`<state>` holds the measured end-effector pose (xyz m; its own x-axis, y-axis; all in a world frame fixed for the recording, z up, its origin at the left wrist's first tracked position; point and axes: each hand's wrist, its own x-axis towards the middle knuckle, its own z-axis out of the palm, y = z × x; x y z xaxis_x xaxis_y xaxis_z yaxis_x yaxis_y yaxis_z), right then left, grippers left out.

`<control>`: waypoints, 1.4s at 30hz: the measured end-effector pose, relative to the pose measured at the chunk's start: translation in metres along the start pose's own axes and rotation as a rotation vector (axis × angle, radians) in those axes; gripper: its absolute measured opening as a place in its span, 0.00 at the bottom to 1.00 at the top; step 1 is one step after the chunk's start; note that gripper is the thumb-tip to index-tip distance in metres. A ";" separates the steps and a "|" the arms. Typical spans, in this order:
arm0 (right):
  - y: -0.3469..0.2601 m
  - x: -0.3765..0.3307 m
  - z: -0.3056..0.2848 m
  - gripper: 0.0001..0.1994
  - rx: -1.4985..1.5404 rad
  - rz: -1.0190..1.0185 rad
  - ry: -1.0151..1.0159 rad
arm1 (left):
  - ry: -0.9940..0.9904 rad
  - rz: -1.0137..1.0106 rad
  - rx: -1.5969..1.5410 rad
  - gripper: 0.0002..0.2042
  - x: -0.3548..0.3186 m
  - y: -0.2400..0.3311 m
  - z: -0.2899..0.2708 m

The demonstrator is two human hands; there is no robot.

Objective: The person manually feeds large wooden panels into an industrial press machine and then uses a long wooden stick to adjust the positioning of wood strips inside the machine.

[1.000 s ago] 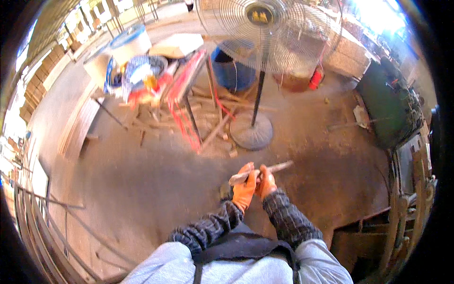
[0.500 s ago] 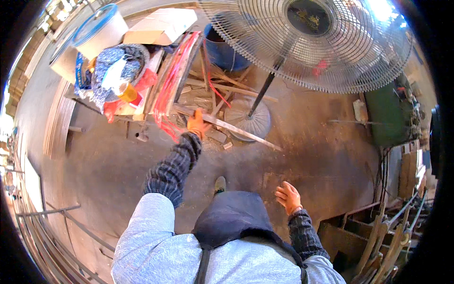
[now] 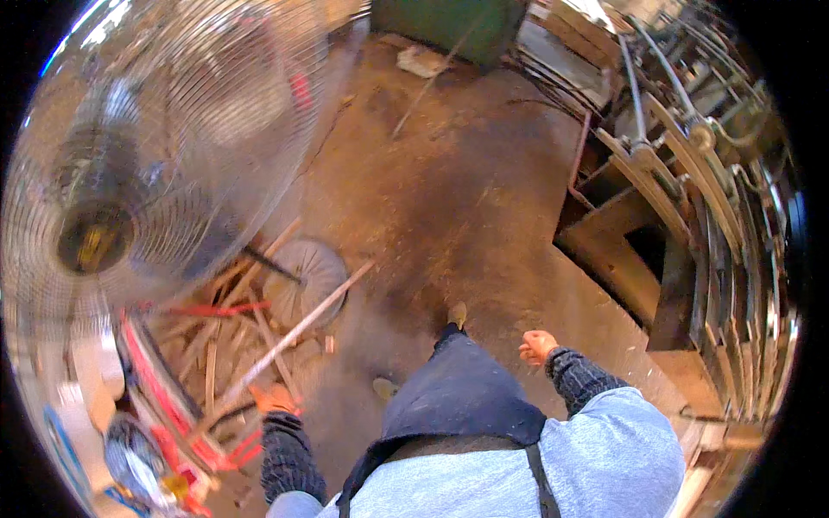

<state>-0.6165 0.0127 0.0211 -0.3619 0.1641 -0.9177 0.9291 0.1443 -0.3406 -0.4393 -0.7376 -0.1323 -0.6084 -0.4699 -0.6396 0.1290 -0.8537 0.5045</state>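
Note:
My left hand [image 3: 275, 399], in what looks like an orange glove, is beside a long wooden strip [image 3: 298, 330] at the lower left. Its fingers are spread, somewhat smeared, and I see nothing held in them. Close by, red straps [image 3: 154, 369] lie along a wooden bench edge, with loose ends hanging near the hand. My right hand [image 3: 539, 346] hovers over the floor to the right of my dark apron [image 3: 471, 380], its fingers curled in with nothing visible in them. Both forearms wear dark patterned sleeve covers.
A big pedestal fan [image 3: 95, 237] fills the upper left, its round base [image 3: 306, 281] among scrap wood [image 3: 210, 375]. Metal racking with curved wooden pieces [image 3: 643, 186] stands at the right. A green box-like object [image 3: 445, 26] is at the far end. Brown floor [image 3: 440, 190] lies ahead.
My view has swung to the right: the fan and bench now sit further left, and the racking shows more fully. My left hand is now lower left; my right hand looks more curled.

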 end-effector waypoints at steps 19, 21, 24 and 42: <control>-0.355 0.248 -0.181 0.09 0.784 -0.265 -0.254 | -0.264 -0.513 0.879 0.09 0.165 -0.359 0.550; -0.456 0.239 -0.166 0.15 0.753 -0.232 -0.213 | -0.270 -0.507 0.943 0.08 0.234 -0.337 0.519; -0.581 0.249 -0.160 0.14 0.517 -0.454 0.020 | 0.014 -0.545 1.244 0.11 0.262 -0.348 0.592; -0.697 0.378 -0.386 0.39 0.109 0.035 0.567 | -0.568 -0.283 1.457 0.50 0.444 -0.805 1.368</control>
<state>-1.4299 0.3504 -0.0095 -0.2877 0.6687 -0.6856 0.9327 0.0333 -0.3590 -1.8843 0.0480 -0.0290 -0.7255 0.0861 -0.6828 -0.6592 0.1980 0.7255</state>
